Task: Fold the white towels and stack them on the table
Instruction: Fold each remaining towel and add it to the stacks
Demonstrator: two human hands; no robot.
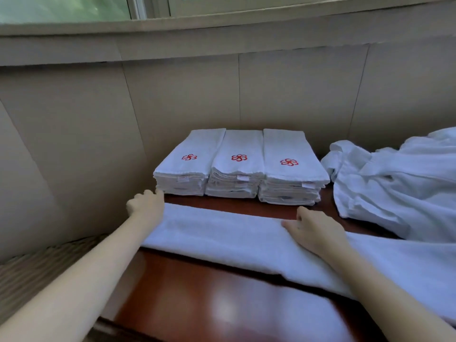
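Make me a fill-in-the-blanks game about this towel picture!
1. At the back of the table stand ___ stacks of folded towels.
2. The flower logo on each top towel is ___.
3. The right hand rests flat on the long towel, and the left hand is at its ___ end.
4. The crumpled white pile lies to the ___ of the stacks.
Missing words: three; red; left; right.

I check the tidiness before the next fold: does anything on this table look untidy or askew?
The three folded stacks stand neatly side by side. Only the white heap on the right looks untidy: it lies crumpled and unfolded. The right stack has slightly uneven lower layers.
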